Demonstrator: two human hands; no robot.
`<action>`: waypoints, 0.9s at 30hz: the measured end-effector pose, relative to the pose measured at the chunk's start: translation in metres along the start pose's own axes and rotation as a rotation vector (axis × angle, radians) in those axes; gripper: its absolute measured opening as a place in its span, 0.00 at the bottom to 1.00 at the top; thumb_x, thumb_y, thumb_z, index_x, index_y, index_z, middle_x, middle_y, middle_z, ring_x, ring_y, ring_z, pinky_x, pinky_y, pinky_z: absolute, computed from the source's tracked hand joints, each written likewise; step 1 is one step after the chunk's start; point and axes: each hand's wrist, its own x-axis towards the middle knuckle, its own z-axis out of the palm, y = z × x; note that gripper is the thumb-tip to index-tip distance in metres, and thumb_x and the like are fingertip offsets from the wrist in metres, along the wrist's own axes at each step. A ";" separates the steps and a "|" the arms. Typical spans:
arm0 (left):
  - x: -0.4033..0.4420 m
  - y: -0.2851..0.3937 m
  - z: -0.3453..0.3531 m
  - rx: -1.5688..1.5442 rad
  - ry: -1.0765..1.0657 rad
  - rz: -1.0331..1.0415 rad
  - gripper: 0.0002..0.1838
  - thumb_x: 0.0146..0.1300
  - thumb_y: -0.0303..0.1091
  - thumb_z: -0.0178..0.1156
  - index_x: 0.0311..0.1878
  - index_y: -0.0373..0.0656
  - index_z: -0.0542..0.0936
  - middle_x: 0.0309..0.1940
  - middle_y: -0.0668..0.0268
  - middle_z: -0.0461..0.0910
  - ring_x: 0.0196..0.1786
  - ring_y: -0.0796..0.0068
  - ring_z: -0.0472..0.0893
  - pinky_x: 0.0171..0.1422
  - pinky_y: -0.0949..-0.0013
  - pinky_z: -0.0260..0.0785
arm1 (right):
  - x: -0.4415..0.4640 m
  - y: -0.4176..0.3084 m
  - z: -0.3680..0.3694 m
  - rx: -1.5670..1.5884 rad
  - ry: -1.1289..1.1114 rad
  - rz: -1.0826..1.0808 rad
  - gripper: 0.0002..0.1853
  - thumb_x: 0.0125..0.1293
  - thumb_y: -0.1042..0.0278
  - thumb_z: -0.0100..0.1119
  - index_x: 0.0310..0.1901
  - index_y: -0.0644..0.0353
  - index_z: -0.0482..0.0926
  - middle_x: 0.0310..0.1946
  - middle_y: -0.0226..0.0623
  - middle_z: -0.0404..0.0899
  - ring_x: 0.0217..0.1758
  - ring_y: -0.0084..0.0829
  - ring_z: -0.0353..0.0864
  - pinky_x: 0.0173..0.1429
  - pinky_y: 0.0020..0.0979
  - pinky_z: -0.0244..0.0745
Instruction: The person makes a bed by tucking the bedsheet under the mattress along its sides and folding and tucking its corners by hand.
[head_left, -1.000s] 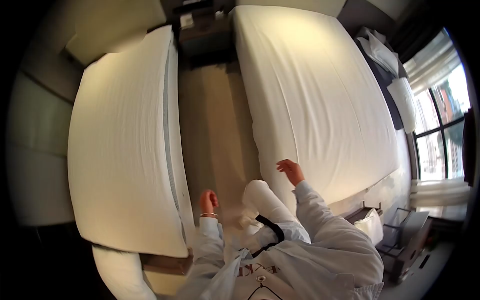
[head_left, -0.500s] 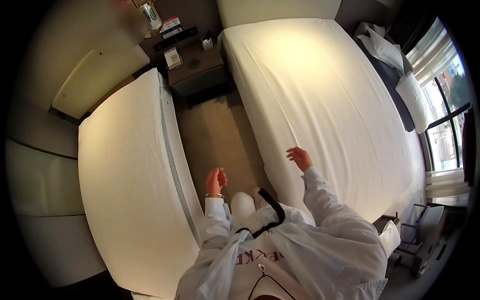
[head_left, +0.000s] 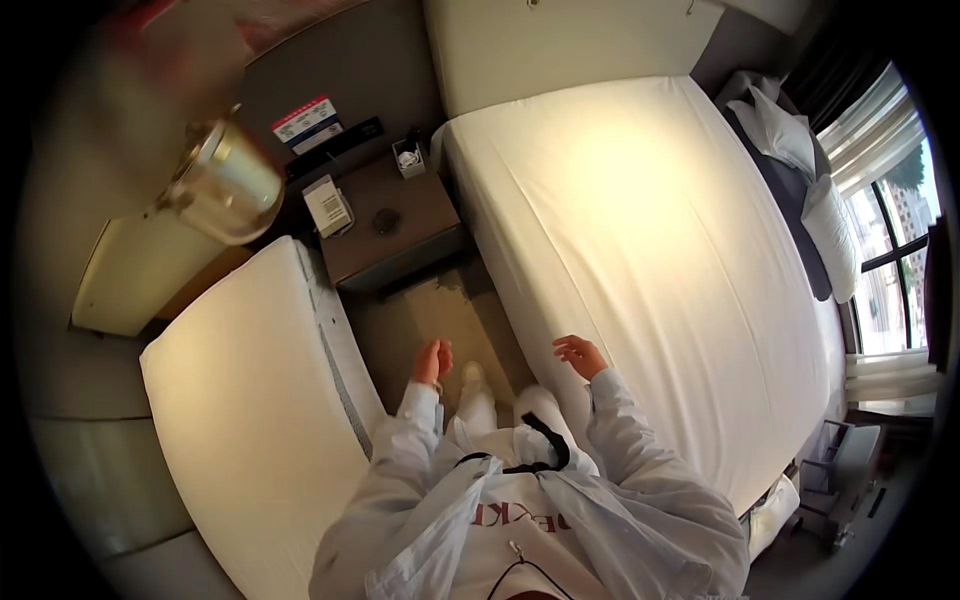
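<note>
Narrow bed [head_left: 240,400]: lies at the left under a white sheet, its right edge beside the strip of floor [head_left: 432,312]. A cream headboard [head_left: 145,275] stands at its far end. Above that end, a lamp [head_left: 228,182] with a shiny shade projects, slightly blurred.

Printed card [head_left: 308,124]: upright behind the table [head_left: 365,245], which is dark and placed between the far ends of the two beds. On the table, from left to right, are a white device [head_left: 328,206], a small round dark object [head_left: 386,221] and an open box [head_left: 410,160] with white contents.

Left hand [head_left: 433,362]: raised above the floor strip, near the narrow bed, with fingers loosely curled. No object is visible in it; how wide its grasp is cannot be told.

Right hand [head_left: 580,355]: palm down, fingers extended and slightly apart, wide and holding nothing. It appears over the near left edge of the wide bed [head_left: 640,270]; contact cannot be told.

Wide bed: covered by a white, lightly creased sheet. Beyond its right side are white pillows [head_left: 830,238] on a dark seat [head_left: 778,195], then a window [head_left: 890,260] and, nearer, a chair [head_left: 845,462].
</note>
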 end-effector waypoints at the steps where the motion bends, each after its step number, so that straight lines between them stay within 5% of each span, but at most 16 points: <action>1: 0.031 0.026 0.009 0.040 -0.007 -0.020 0.17 0.68 0.46 0.46 0.38 0.45 0.79 0.18 0.71 0.76 0.15 0.79 0.73 0.18 0.75 0.65 | 0.014 -0.002 0.001 0.001 0.059 -0.124 0.17 0.65 0.82 0.42 0.50 0.58 0.76 0.37 0.33 0.81 0.40 0.25 0.80 0.44 0.27 0.75; 7: 0.216 0.137 0.066 0.580 -0.016 0.418 0.09 0.63 0.29 0.53 0.45 0.40 0.75 0.25 0.65 0.77 0.24 0.74 0.76 0.29 0.72 0.70 | 0.100 -0.056 -0.023 0.273 0.283 0.054 0.12 0.68 0.72 0.47 0.49 0.58 0.76 0.36 0.33 0.82 0.37 0.24 0.80 0.42 0.24 0.74; 9: 0.268 0.165 0.073 0.900 -0.025 0.698 0.20 0.59 0.24 0.53 0.56 0.41 0.69 0.41 0.57 0.78 0.41 0.62 0.78 0.46 0.64 0.72 | 0.137 -0.056 -0.027 0.381 0.351 0.118 0.12 0.69 0.69 0.46 0.50 0.58 0.76 0.35 0.32 0.82 0.36 0.23 0.80 0.42 0.23 0.72; 12: 0.339 0.221 0.080 1.167 0.052 0.788 0.28 0.57 0.23 0.53 0.63 0.43 0.63 0.53 0.51 0.72 0.53 0.53 0.73 0.57 0.57 0.67 | 0.225 -0.048 -0.040 0.372 0.387 0.144 0.11 0.70 0.69 0.46 0.48 0.60 0.77 0.35 0.34 0.82 0.38 0.25 0.80 0.42 0.25 0.75; 19: 0.521 0.274 0.048 1.448 -0.018 0.683 0.25 0.57 0.27 0.54 0.60 0.43 0.67 0.54 0.50 0.72 0.55 0.49 0.72 0.58 0.54 0.66 | 0.387 -0.099 -0.022 0.396 0.381 0.084 0.11 0.70 0.73 0.44 0.44 0.65 0.77 0.33 0.34 0.81 0.37 0.24 0.79 0.44 0.25 0.75; 22: 0.548 0.303 0.086 1.460 0.067 0.548 0.24 0.57 0.28 0.55 0.59 0.42 0.67 0.53 0.51 0.73 0.54 0.48 0.73 0.57 0.54 0.67 | 0.406 -0.095 -0.004 0.487 0.366 0.089 0.10 0.70 0.74 0.44 0.44 0.64 0.77 0.33 0.34 0.80 0.36 0.22 0.77 0.45 0.24 0.73; 25: 0.603 0.299 0.100 1.612 0.130 0.788 0.23 0.58 0.29 0.55 0.58 0.41 0.67 0.52 0.51 0.73 0.53 0.48 0.73 0.56 0.54 0.67 | 0.412 -0.095 0.007 0.545 0.431 0.137 0.11 0.68 0.76 0.44 0.46 0.63 0.76 0.34 0.33 0.80 0.36 0.21 0.75 0.45 0.23 0.70; 27: 0.630 0.306 0.115 1.660 0.134 0.765 0.26 0.57 0.30 0.56 0.60 0.40 0.65 0.53 0.51 0.72 0.53 0.48 0.73 0.56 0.54 0.67 | 0.395 -0.100 0.017 0.616 0.527 0.302 0.12 0.67 0.78 0.43 0.46 0.64 0.76 0.34 0.33 0.79 0.36 0.21 0.75 0.44 0.23 0.70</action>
